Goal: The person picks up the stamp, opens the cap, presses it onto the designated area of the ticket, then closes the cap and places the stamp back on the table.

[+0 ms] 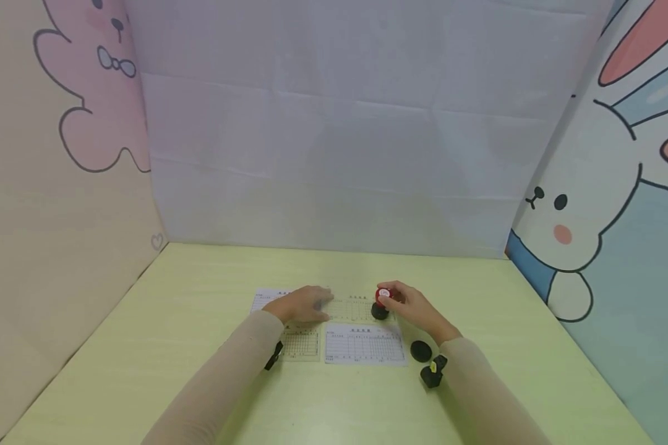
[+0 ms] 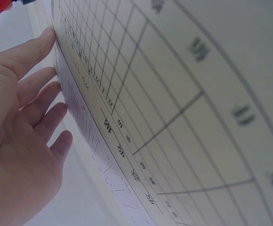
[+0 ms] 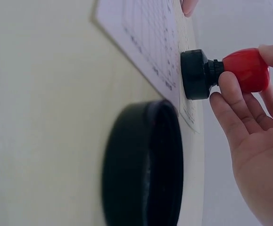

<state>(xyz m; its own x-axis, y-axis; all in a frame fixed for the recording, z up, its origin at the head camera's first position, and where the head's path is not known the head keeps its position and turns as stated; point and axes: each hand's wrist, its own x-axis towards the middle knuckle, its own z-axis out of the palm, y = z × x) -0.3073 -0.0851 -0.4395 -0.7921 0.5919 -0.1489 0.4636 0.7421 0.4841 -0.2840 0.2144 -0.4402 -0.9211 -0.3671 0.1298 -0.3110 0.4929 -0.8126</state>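
My right hand [image 1: 414, 307] grips the red handle of a stamp [image 1: 384, 296], thumb and fingers around it in the right wrist view. The black base [image 3: 195, 74] of the stamp stands on the right part of a yellow printed form [image 1: 342, 310] in the back row. At that form's left end rests my left hand [image 1: 303, 304], its fingers extended and holding nothing. The left wrist view shows its fingertips [image 2: 49, 35] at the paper's edge. A round black stamp cap [image 1: 420, 351] lies on the table near my right wrist, hollow side showing in the right wrist view.
A white form [image 1: 364, 344] lies in front of the stamped row, beside another yellow form [image 1: 303, 346]. Partly under my left hand is a white form [image 1: 263, 298] at back left. Walls with cartoon prints enclose the yellow table [image 1: 200, 272] on three sides.
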